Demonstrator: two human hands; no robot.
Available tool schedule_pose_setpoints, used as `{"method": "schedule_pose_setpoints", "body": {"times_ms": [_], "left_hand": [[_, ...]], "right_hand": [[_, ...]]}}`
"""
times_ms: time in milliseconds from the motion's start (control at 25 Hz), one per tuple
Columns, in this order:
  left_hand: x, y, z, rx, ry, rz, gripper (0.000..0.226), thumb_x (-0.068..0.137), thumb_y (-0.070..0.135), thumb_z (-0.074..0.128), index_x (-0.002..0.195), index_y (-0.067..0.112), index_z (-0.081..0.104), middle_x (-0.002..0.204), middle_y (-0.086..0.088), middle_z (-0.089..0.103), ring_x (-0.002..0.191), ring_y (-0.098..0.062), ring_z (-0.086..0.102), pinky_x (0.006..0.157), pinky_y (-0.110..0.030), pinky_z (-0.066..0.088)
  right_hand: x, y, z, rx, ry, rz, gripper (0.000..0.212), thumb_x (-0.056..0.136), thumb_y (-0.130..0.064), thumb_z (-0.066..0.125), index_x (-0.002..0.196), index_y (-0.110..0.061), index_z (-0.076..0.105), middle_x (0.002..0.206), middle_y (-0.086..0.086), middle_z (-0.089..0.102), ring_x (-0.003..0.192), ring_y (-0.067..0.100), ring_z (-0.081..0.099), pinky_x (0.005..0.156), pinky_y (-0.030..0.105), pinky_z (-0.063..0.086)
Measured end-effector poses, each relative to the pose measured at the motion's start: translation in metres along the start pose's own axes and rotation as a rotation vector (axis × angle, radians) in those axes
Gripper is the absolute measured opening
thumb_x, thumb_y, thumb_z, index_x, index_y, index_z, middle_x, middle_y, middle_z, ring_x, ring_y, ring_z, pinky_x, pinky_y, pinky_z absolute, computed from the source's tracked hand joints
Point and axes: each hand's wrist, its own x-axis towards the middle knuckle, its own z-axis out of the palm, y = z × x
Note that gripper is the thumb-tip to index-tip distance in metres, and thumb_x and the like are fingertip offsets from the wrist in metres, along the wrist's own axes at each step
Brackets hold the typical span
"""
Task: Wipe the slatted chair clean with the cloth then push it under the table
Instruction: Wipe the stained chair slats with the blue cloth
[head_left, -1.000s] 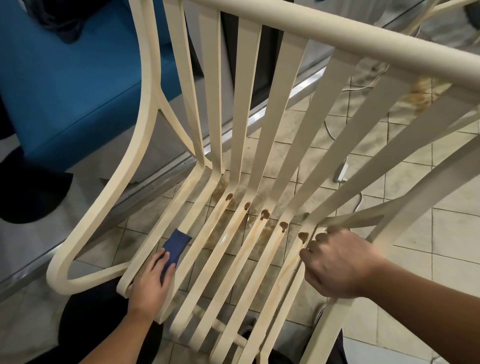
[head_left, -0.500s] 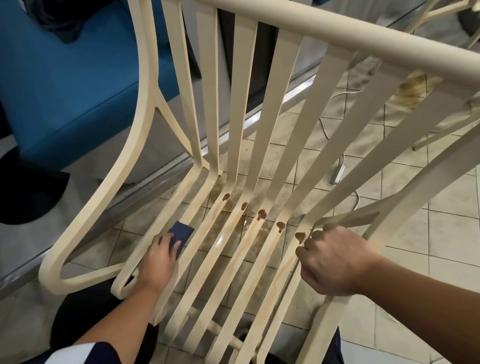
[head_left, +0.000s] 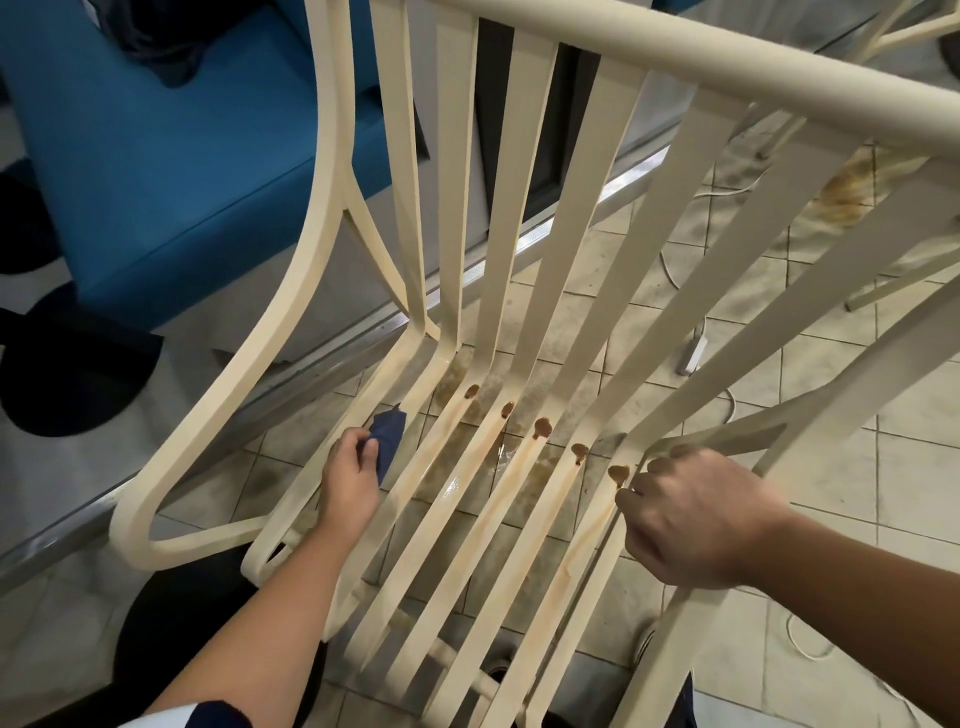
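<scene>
A cream slatted chair fills the view, seen from above its seat. Brown blobs with rusty streaks sit on several seat slats near the bend to the backrest. My left hand grips a dark blue cloth and presses it on the second seat slat from the left. My right hand is curled around the chair frame at the right edge of the seat, beside the rightmost brown blob.
A blue padded seat stands at the upper left behind a metal floor rail. A white cable and plug lie on the stained tiled floor under the chair. Another cream chair leg shows at the right.
My left hand has slid the cloth forward along the slat, toward the backrest. My right hand keeps its hold on the frame.
</scene>
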Motion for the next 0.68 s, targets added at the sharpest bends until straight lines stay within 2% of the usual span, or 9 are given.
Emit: {"method": "schedule_pose_setpoints", "body": {"times_ms": [160,320,480,680], "left_hand": [[-0.024,0.006,-0.018,0.005,-0.017,0.026,0.011,0.108,0.023,0.047,0.113,0.019,0.056,0.110,-0.003,0.061,0.102,-0.020,0.059,0.090,-0.041,0.050],[-0.045,0.006,-0.022,0.193,-0.058,0.093,0.020,0.107,0.026,0.046,0.122,0.016,0.056,0.119,-0.001,0.055,0.106,-0.020,0.056,0.093,-0.044,0.048],[-0.059,0.008,-0.010,0.473,-0.149,0.191,0.019,0.109,0.031,0.041,0.119,0.020,0.053,0.112,0.001,0.053,0.099,-0.021,0.054,0.080,-0.040,0.046],[-0.089,-0.003,0.004,0.633,-0.182,0.131,0.015,0.107,0.034,0.044,0.102,0.021,0.049,0.090,-0.002,0.048,0.077,-0.019,0.050,0.066,-0.036,0.045]], "right_hand": [[-0.001,-0.001,-0.001,0.001,0.005,0.009,0.027,0.080,-0.032,0.049,0.056,-0.018,0.048,0.049,0.005,0.048,0.041,0.030,0.048,0.045,0.038,0.050],[0.000,-0.001,-0.001,-0.012,0.003,0.011,0.029,0.080,-0.032,0.048,0.056,-0.017,0.050,0.048,0.004,0.048,0.040,0.030,0.048,0.045,0.037,0.050],[-0.001,0.000,0.003,-0.005,0.007,0.013,0.029,0.080,-0.030,0.046,0.056,-0.015,0.051,0.050,0.005,0.049,0.043,0.031,0.049,0.047,0.039,0.051],[-0.001,0.000,0.005,0.008,0.025,0.004,0.031,0.082,-0.030,0.043,0.057,-0.015,0.049,0.049,0.005,0.047,0.043,0.031,0.049,0.048,0.039,0.052]]}}
